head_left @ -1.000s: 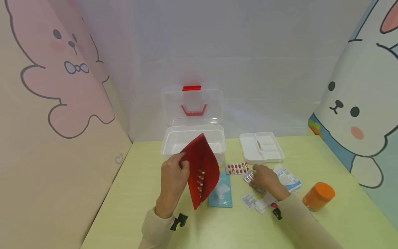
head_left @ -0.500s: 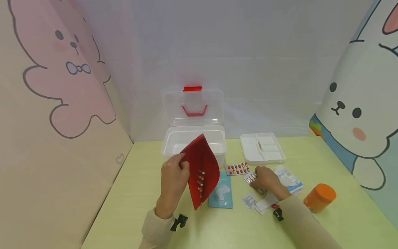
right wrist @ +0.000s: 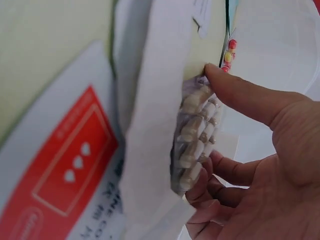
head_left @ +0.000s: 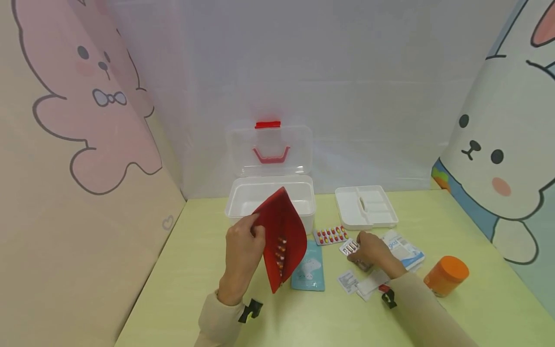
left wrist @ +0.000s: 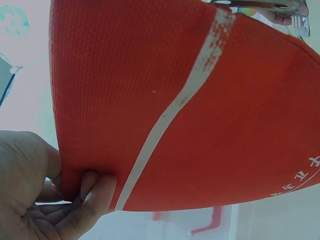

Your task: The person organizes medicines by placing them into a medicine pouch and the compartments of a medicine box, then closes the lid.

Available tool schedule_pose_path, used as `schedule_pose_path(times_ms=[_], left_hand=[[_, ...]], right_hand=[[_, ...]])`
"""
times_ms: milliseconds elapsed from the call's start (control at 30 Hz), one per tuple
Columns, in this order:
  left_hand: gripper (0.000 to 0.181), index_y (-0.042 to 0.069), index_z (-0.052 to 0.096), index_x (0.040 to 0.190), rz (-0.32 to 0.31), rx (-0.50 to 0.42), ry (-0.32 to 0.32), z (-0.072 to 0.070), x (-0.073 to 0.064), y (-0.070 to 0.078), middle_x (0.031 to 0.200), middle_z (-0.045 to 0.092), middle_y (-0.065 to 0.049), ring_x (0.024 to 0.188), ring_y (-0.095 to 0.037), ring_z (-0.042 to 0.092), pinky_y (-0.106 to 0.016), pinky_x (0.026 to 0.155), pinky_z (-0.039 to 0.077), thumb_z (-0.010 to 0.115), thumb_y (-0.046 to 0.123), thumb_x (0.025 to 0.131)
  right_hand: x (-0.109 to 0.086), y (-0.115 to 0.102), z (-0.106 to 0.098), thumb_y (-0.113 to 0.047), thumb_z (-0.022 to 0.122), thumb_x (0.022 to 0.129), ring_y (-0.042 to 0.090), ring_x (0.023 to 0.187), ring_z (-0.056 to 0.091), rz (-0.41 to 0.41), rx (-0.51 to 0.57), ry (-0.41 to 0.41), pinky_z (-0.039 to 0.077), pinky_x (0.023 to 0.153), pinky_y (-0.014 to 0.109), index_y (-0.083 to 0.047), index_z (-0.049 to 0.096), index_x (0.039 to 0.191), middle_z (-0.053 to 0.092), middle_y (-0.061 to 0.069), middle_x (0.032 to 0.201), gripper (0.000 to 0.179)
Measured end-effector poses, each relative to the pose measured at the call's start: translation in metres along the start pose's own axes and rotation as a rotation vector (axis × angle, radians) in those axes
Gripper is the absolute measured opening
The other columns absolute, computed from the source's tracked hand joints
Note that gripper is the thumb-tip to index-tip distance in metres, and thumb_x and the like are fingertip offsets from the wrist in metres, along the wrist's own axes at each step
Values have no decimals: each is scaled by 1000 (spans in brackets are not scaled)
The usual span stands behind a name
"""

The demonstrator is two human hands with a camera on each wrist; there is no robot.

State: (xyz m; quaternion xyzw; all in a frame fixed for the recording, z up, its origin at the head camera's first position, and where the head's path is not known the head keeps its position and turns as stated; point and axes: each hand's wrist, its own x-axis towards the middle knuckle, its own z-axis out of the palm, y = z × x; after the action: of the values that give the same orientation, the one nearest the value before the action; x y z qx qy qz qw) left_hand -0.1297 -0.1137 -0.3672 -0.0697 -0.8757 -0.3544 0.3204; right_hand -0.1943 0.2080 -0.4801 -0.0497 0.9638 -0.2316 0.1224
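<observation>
My left hand (head_left: pixel 244 243) pinches a red fabric pouch (head_left: pixel 299 241) by its edge and holds it above the table. The pouch's mouth gapes, and a blister pack (head_left: pixel 280 255) shows inside. In the left wrist view, thumb and fingers clasp a corner of the pouch (left wrist: pixel 165 110), which bears a grey stripe. My right hand (head_left: pixel 374 251) grips a silver blister pack (head_left: pixel 349 247) low over the table on the right. Seen from the right wrist, the thumb and fingers hold opposite ends of this pack of pale capsules (right wrist: pixel 195 137).
A clear box (head_left: pixel 243 197) with a raised lid stands behind the pouch. Right of it lies a white divided tray (head_left: pixel 347 207). Around the right hand are a red-and-yellow capsule pack (head_left: pixel 331 235), a teal packet (head_left: pixel 309 265), small sachets (head_left: pixel 348 281), a white-and-blue packet (head_left: pixel 405 250) and an orange-lidded jar (head_left: pixel 446 274).
My right hand's fingers have shifted slightly on the silver blister pack and now grip it by its edges. The left hand and the pouch have hardly moved.
</observation>
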Motion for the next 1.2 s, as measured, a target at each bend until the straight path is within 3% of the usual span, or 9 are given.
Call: schedule_pose_path(times_ms=[200, 433, 733, 1033, 1200], left_hand=[[27, -4, 73, 103, 10, 7, 8, 0, 1, 1, 91, 74, -17, 67, -21, 62, -27, 54, 48, 57, -6, 82], [27, -4, 72, 104, 8, 2, 0, -1, 0, 2, 93, 74, -17, 68, -22, 63, -27, 55, 49, 56, -6, 82], [27, -5, 72, 105, 27, 0, 18, -1, 0, 3, 93, 74, -17, 69, -21, 64, -28, 55, 49, 58, -5, 82], [27, -6, 72, 105, 23, -2, 8, -2, 0, 4, 93, 74, -18, 69, -21, 63, -27, 55, 47, 57, -5, 82], [28, -5, 72, 106, 15, -8, 0, -1, 0, 4, 95, 74, -18, 70, -21, 64, -27, 55, 48, 57, -5, 82]], right_hand=[[-1, 0, 0, -25, 85, 71, 19, 68, 53, -44, 10, 27, 43, 58, 31, 3, 59, 90, 60, 8, 79, 43], [-6, 2, -1, -25, 76, 82, 16, 64, 48, -60, 47, 62, 36, 57, 29, -5, 56, 83, 55, 3, 72, 29], [-11, 0, -7, -17, 64, 90, 18, 63, 47, -67, 26, 103, 35, 54, 29, -7, 58, 88, 55, 4, 71, 12], [-19, -13, -23, -17, 65, 91, 16, 59, 51, -102, 34, 195, 38, 52, 28, -3, 59, 92, 60, 5, 70, 15], [-23, -23, -38, -15, 65, 90, 16, 61, 59, -125, 64, 248, 45, 52, 28, 4, 60, 107, 70, 12, 78, 26]])
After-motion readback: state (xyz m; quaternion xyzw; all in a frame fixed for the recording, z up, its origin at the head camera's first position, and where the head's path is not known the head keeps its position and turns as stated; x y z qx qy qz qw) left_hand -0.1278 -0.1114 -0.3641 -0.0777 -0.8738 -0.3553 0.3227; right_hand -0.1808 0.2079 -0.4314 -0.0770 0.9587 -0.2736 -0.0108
